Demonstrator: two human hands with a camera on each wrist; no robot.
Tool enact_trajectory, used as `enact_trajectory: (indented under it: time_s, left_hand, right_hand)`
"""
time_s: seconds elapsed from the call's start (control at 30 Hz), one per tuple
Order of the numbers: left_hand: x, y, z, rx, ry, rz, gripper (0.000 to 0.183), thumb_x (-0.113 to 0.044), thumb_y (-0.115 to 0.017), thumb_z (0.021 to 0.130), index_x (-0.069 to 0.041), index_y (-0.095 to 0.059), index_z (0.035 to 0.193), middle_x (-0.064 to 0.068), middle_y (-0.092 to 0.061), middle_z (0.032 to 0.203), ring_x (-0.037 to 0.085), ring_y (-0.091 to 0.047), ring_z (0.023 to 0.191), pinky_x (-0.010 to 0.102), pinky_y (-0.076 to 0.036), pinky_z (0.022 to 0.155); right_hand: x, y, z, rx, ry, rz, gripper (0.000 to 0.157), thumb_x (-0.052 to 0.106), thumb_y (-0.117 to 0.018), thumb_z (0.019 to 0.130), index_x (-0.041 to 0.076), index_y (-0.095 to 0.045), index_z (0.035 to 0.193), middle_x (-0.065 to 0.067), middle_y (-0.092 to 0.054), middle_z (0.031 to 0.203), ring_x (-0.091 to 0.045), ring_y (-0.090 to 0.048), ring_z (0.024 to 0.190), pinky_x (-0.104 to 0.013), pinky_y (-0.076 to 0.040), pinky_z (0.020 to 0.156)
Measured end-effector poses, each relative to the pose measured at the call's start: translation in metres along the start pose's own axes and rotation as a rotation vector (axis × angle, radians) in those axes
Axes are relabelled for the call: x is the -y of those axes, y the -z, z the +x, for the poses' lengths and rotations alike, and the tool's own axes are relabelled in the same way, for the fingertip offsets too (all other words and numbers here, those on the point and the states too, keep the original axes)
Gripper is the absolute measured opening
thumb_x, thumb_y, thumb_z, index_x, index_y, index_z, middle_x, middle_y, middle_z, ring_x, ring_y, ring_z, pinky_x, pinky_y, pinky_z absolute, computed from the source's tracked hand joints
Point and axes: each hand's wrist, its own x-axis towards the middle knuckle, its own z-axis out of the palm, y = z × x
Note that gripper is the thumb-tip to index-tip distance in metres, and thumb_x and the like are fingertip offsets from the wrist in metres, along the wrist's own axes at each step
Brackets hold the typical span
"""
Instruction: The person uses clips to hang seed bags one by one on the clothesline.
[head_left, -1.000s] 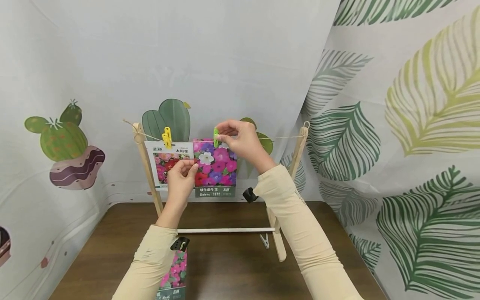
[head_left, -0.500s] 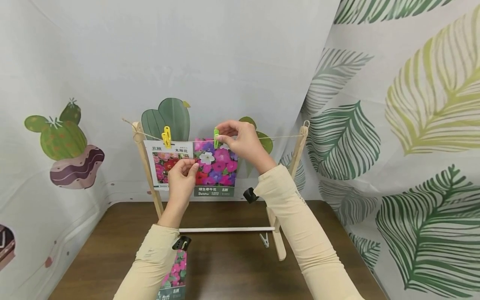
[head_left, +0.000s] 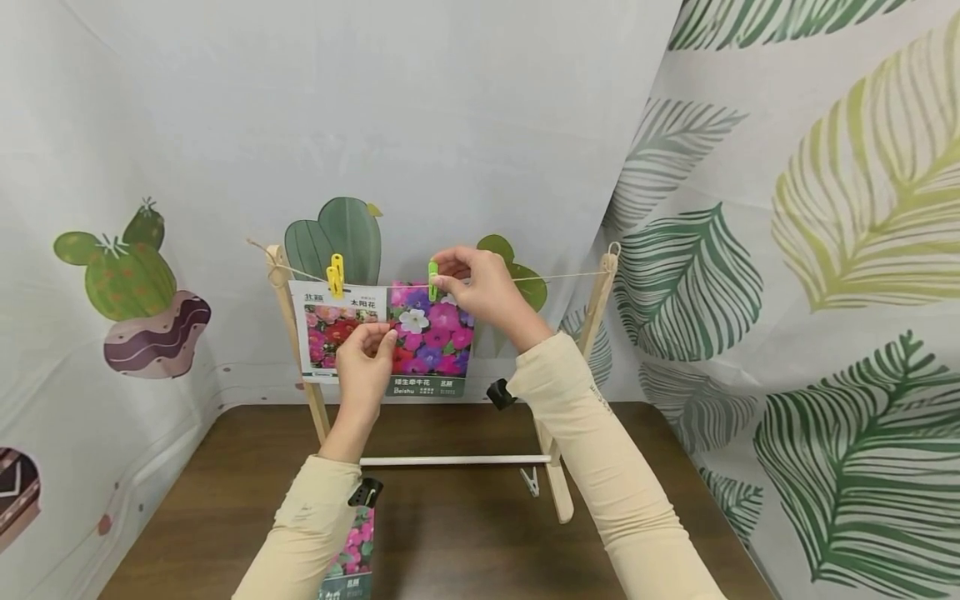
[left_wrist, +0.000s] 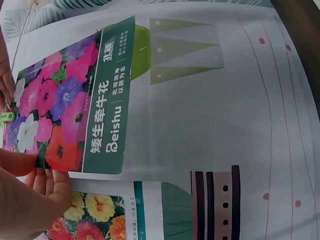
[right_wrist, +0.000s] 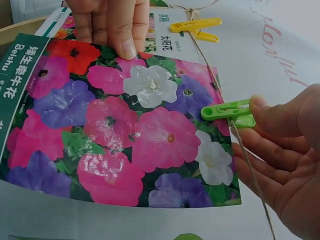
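My left hand (head_left: 362, 362) pinches the left edge of a flower seed packet (head_left: 438, 342) between thumb and fingers. Pink, purple and white blooms cover its front, above a dark green lower band. With thumb and fingertips my right hand (head_left: 491, 287) holds a green clothespin (right_wrist: 227, 110) by its handle end. In the right wrist view that clothespin straddles the twine (right_wrist: 255, 180) and the packet's top edge. To the left, a yellow clothespin (head_left: 335, 277) hangs a white seed packet (head_left: 302, 333) from the same twine; my left hand partly covers this packet.
Wooden posts (head_left: 596, 308) carry the twine, joined low down by a white rod (head_left: 457, 460). A grey clothespin (head_left: 529, 482) lies on the brown table (head_left: 450, 533) beside the right foot. Another flower packet (head_left: 356, 546) lies at the front, partly under my left forearm.
Both hands keep the same holds. The green clothespin, my right hand and the packet's top edge have dipped very slightly.
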Motion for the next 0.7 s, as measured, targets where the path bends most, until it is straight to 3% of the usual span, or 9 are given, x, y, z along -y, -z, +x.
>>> enact_trajectory:
  time_s: [0.33,0.7]
  left_hand:
    - [-0.0011,0.0001,-0.0022,-0.012,-0.041,-0.015,0.014,-0.007,-0.064,0.091,0.001,-0.066,0.103,0.018,-0.067,0.094,0.006,-0.056,0.074,0.017,-0.043,0.067]
    - [-0.0030,0.0014,-0.0047,-0.019,-0.077,-0.002,0.018,-0.005,-0.064,0.090,0.002,-0.064,0.107,0.018,-0.064,0.098,0.023,-0.059,0.088,0.022,-0.044,0.076]
  right_hand:
    - [0.0011,-0.0015,-0.0017,0.017,0.022,-0.019,0.031,0.015,-0.064,0.093,0.002,-0.062,0.120,-0.009,-0.067,0.106,-0.020,-0.064,0.098,-0.027,-0.049,0.088]
    - [0.0013,-0.0027,-0.0024,0.017,0.036,-0.049,0.031,0.015,-0.064,0.093,0.002,-0.062,0.121,-0.009,-0.068,0.106,-0.020,-0.064,0.098,-0.028,-0.049,0.088]
